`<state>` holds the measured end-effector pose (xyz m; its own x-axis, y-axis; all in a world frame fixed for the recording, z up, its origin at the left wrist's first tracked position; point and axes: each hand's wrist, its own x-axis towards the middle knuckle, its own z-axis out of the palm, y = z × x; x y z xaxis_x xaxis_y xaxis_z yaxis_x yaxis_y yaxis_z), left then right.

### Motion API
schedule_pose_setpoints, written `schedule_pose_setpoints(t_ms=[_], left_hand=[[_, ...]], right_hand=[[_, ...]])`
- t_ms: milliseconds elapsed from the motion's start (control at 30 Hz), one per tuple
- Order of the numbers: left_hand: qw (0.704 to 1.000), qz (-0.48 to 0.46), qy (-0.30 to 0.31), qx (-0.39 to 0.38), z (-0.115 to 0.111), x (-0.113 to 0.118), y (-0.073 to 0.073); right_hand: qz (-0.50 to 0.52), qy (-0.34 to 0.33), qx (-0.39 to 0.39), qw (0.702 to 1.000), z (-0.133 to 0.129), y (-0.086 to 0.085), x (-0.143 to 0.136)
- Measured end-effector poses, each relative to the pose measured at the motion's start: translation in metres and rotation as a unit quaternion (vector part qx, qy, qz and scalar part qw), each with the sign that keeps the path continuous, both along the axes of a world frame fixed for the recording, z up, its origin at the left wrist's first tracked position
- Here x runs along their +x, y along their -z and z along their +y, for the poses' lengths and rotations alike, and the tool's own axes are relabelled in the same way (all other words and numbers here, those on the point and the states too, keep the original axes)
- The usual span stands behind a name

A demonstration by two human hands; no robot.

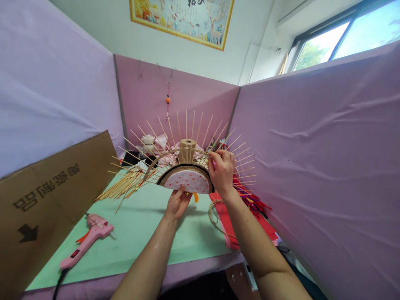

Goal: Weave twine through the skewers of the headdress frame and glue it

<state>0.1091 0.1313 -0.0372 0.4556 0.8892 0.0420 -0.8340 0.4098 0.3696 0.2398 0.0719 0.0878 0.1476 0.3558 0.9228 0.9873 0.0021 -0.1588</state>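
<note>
Two forearms (262, 254) extend from the near edge. The left hand (179, 203) grips the lower rim of the half-round fan frame (187, 181) above the centre of the green table (140, 225), thumb in front, other fingers partly hidden; the right hand (223, 168) pinches twine (163, 156) at the frame's right side.
</note>
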Motion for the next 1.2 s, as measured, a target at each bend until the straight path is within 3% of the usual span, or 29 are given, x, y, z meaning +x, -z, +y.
schedule_pose_setpoints(t_ms=[333,600,733,833,933,1033,1133,1200], left_hand=[[1.0,0.008,0.004,0.012,-0.001,0.002,0.003],[0.999,0.019,0.012,0.025,0.0,0.003,0.006],[0.999,0.023,0.011,0.027,0.0,0.003,0.007],[0.999,0.026,0.006,0.022,-0.004,0.004,0.007],[1.0,0.013,-0.005,0.019,-0.009,0.004,0.002],[1.0,-0.015,-0.025,0.001,-0.011,0.001,-0.007],[0.998,-0.027,-0.052,-0.015,-0.012,-0.002,-0.02],[0.998,-0.041,-0.05,-0.021,-0.017,-0.002,-0.029]], right_hand=[[-0.046,0.038,-0.045,0.997,0.01,-0.017,0.005],[-0.056,0.061,-0.049,0.995,0.01,-0.016,0.01],[-0.036,0.049,-0.024,0.998,0.005,-0.017,0.009],[0.007,0.002,0.015,1.0,-0.011,-0.013,-0.008],[0.06,-0.115,0.015,0.991,-0.034,0.011,-0.035],[0.161,-0.223,-0.101,0.956,-0.051,0.057,-0.048],[0.306,-0.24,-0.196,0.9,-0.046,0.104,-0.042],[0.428,-0.231,-0.161,0.859,-0.034,0.121,-0.034]])
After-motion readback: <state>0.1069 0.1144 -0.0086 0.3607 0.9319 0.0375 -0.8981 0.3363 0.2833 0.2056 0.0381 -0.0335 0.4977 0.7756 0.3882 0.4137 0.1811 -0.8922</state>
